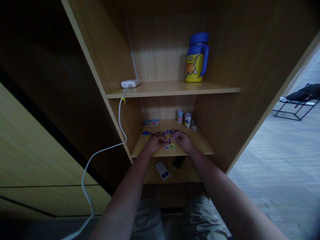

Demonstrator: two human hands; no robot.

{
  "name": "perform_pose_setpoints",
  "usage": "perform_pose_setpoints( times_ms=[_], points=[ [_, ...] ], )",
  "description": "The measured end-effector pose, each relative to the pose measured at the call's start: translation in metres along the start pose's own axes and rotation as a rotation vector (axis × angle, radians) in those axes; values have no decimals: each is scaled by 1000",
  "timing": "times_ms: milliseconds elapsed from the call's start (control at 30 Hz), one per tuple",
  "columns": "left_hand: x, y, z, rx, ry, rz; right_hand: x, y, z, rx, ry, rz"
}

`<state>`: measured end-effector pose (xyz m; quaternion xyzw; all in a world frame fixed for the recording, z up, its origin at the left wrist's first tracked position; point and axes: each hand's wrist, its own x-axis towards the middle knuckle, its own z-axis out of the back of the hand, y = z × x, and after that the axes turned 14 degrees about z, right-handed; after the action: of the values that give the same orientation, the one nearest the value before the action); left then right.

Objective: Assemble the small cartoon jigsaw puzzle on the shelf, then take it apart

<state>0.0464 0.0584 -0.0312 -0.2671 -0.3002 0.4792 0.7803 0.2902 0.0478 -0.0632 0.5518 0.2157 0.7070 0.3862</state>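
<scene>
While the left hand and right hand curl half-closed on the wooden shelf, printed puzzle pieces lie between them and toward twelve o'clock. Both hands touch the pieces; whether either grips one cannot be told.

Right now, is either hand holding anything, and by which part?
That cannot be told: the left hand and right hand are bent over small cartoon pieces, and the view is too dark to show a grip.
</scene>
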Motion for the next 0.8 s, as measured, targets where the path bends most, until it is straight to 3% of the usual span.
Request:
perform_pose_setpoints(
  times_ms=[267, 533, 800],
  points=[
    [1, 7, 0, -27, 15, 69, 0, -1, -1, 0, 100, -33],
    [4, 18, -4, -45, 67, 142, -1, 1, 2, -146, 29, 35],
    [6, 24, -5, -36, -10, 160, -1, -3, 0, -117, 59, 100]
  ],
)
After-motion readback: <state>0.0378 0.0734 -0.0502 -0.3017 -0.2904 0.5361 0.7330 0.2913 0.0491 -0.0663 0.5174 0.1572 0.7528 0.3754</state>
